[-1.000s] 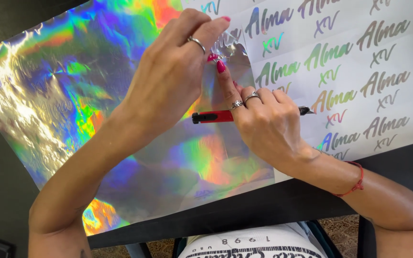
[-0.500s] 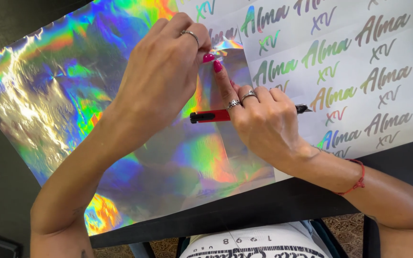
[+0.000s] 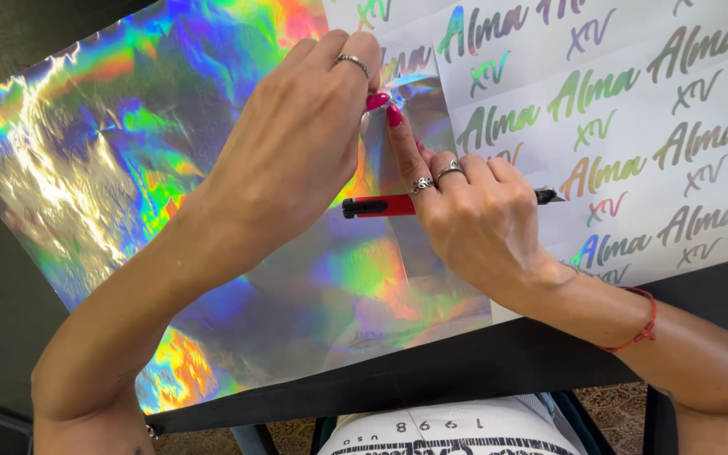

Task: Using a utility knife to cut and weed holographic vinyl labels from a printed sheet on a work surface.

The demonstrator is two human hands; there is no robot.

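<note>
The left hand (image 3: 297,160) and right hand (image 3: 473,219) are meeting fingertip to fingertip, pinching a small raised edge of the holographic foil sheet (image 3: 111,168) and seemingly peeling waste foil; continuing calls for a slow, low pull. The right hand is also gripping a red craft knife (image 3: 381,206) under curled fingers. To the right is lying the white backing sheet (image 3: 718,194), carrying rows of iridescent script lettering.
</note>
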